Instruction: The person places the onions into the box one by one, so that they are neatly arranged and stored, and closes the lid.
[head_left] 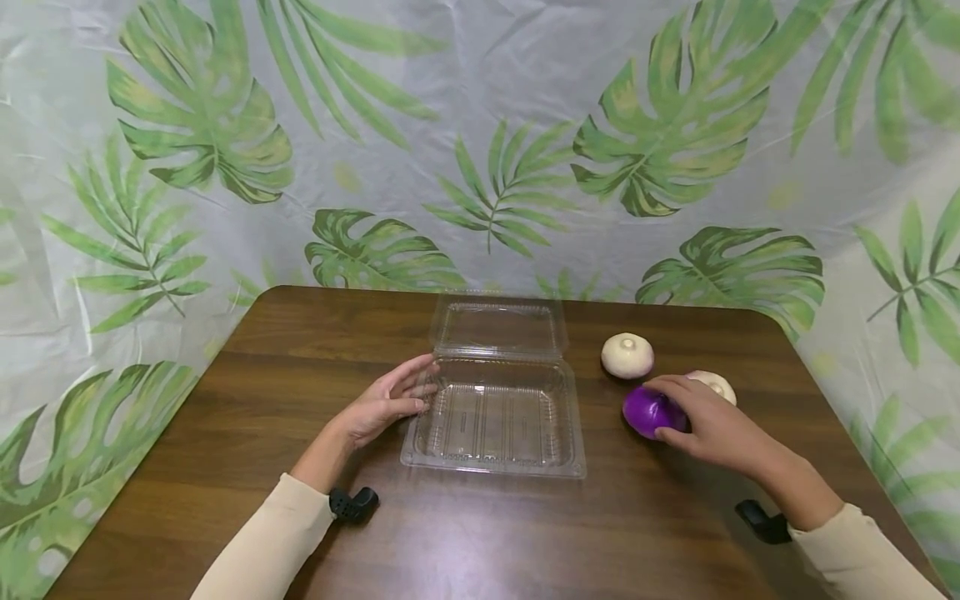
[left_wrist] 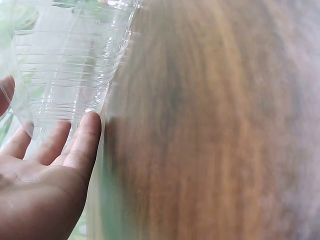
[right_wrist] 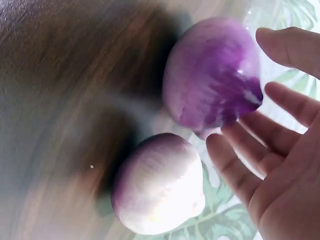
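Note:
A clear plastic clamshell container [head_left: 495, 472] lies on the table with its lid [head_left: 498, 329] folded back. At its left side is my left hand [head_left: 384, 398], fingers loosely extended, fingertips right at the container's wall. The left wrist view shows those fingers [left_wrist: 85, 145] spread beside the ribbed plastic. My right hand [head_left: 712, 421] reaches over a purple turnip [head_left: 647, 412]. In the right wrist view its fingers [right_wrist: 235, 167] are mostly straight, with the tips at the turnip's edge and the thumb on the other side. A white turnip [right_wrist: 160, 187] lies beside it, partly covered by the hand in the head view.
Another white turnip [head_left: 627, 356] sits behind the purple one, right of the container. The brown wooden table [head_left: 465, 542] ends at the back near a leaf-printed curtain [head_left: 495, 167]. A black camera mount [head_left: 352, 505] is on the left wrist, another [head_left: 763, 522] on the right.

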